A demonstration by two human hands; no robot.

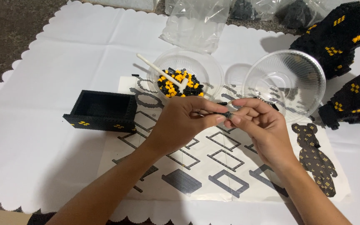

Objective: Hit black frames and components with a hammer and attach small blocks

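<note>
While both hands, left (pixel 180 123) and right (pixel 257 125), pinch a small black brick piece (pixel 227 114) at frame centre, one black box section (pixel 101 110) stands built at left; bowl of loose bricks (pixel 180 82) remains unused.

Crumpled clear plastic bag (pixel 196 23) at the cloth's far edge, more clear bags (pixel 267 9) of dark pieces beyond
</note>
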